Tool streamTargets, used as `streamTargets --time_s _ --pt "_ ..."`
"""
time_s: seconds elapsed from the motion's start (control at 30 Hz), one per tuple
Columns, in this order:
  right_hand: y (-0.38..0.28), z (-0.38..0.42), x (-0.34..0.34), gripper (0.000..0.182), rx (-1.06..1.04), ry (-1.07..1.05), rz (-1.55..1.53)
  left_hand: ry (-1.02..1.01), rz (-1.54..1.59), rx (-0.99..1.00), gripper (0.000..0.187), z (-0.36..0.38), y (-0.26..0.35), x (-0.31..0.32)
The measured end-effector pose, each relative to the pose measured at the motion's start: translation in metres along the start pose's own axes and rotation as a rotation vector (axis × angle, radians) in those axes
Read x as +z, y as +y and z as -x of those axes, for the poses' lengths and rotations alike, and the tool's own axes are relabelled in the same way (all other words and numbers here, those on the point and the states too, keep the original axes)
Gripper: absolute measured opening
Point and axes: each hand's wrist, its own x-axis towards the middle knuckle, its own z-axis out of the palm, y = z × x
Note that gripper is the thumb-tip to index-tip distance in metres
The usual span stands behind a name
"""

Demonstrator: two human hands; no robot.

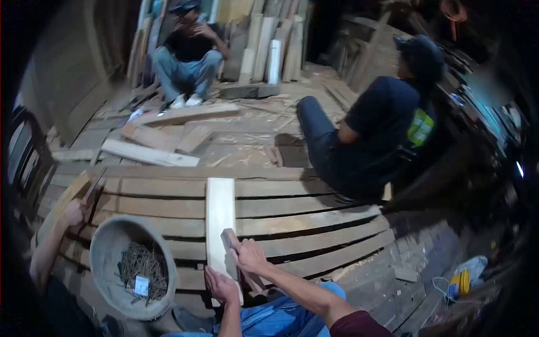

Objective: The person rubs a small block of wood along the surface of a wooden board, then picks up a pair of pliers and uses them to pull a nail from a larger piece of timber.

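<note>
A pale, planed wooden board [220, 210] lies lengthwise away from me across the slatted wooden bench. At its near end, my left hand [223, 286] grips it with fingers bent over the surface. My right hand [250, 256] is closed around a narrow brown piece of wood [230, 238], which slants over the board's right edge. Part of that brown piece is covered by my fingers and wrist.
A grey bucket [100, 247] of nails, with a small pale packet inside, stands left of the board. Another person's hand [73, 213] holds a thin tool at far left. Two people [193, 62] [382, 112] sit ahead among planks and shavings. A yellow object [461, 282] lies at right.
</note>
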Motion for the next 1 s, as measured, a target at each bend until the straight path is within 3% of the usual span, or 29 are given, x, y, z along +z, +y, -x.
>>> streamTargets --time_s 0.07,0.13,0.27,0.37,0.4,0.47,0.53,0.67,0.73,0.9,0.97,1.0 --pt "0.03 0.02 -0.043 0.075 0.135 0.154 -0.164 -0.038 0.013 -0.006 0.043 -0.004 0.015 -0.019" --pt "0.039 0.062 -0.162 0.087 0.341 0.228 -0.322 0.004 0.029 0.036 0.045 -0.005 0.02 -0.021" --pt "0.099 0.172 -0.397 0.098 0.305 1.049 -0.155 0.069 0.05 0.047 0.041 -0.008 0.0 0.008" --pt "0.146 0.24 -0.551 0.107 0.46 1.26 -0.156 -0.143 0.034 -0.159 0.043 -0.023 0.023 -0.017" --pt "0.176 0.259 -0.597 0.113 0.525 1.21 -0.331 -0.14 0.082 -0.181 0.049 -0.02 0.022 -0.017" --pt "0.179 0.304 -0.632 0.12 0.557 1.198 -0.508 -0.151 0.065 -0.151 0.052 -0.018 0.023 -0.014" --pt "0.2 0.323 -0.659 0.06 0.815 1.209 -0.265 -0.219 0.09 -0.184 0.059 -0.026 0.036 -0.042" --pt "0.189 0.359 -0.643 0.075 0.833 1.202 -0.321 -0.273 0.215 -0.164 0.062 -0.027 0.018 -0.034" --pt "0.185 0.371 -0.634 0.115 0.919 1.079 -0.247 -0.306 0.225 -0.158 0.067 -0.027 0.016 -0.031" --pt "0.196 0.389 -0.62 0.118 0.918 1.087 -0.323 -0.416 0.174 -0.1 0.091 -0.023 0.01 -0.037" --pt "0.21 0.393 -0.624 0.117 0.911 1.113 -0.312 -0.616 0.132 -0.158 0.122 -0.03 0.03 -0.075" --pt "0.223 0.394 -0.629 0.117 0.909 1.138 -0.304 -0.637 0.081 -0.135 0.127 -0.03 0.037 -0.084"
